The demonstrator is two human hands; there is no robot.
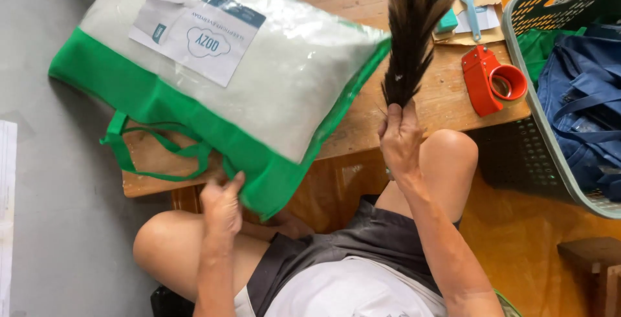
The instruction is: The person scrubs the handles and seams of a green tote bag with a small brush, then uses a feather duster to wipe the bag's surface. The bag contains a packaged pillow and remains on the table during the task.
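**Feather duster raised over bagged pillow on low bench**

Seated person, knees bare, viewed from above; low wooden bench [446, 100] in front of the legs; grey floor to the left, orange-brown floor under and to the right of the bench.

Right hand [401, 142] clenched around the base of a feather duster [414, 32]; the dark brown and black feathers point up and away from the body, fanning wider toward the top edge of view; the duster's lower part crosses the bench edge, its upper part overlaps the pillow bag's right end and the items behind it; whether the feathers touch the bag, cannot tell.

Left hand [222, 207] grasping the near edge of the pillow bag [272, 77], thumb up against the green border, close to the bag's lower corner; the bag lies tilted across the left part of the bench and overhangs it on the left, over the grey floor; clear plastic face with a white pillow inside, green fabric border, a white and blue paper label near the top left; green carry straps [155, 145] loop loose on the bench beneath the bag.

On the bench's right end: red tape dispenser [491, 79], lying flat, apart from the duster; behind it a brown envelope [475, 29] carrying a light blue plastic tool and a teal block.

Right of the bench: grey-green plastic basket [530, 39], touching or just beside the bench edge; inside it a navy blue bag [579, 103] and some green fabric.
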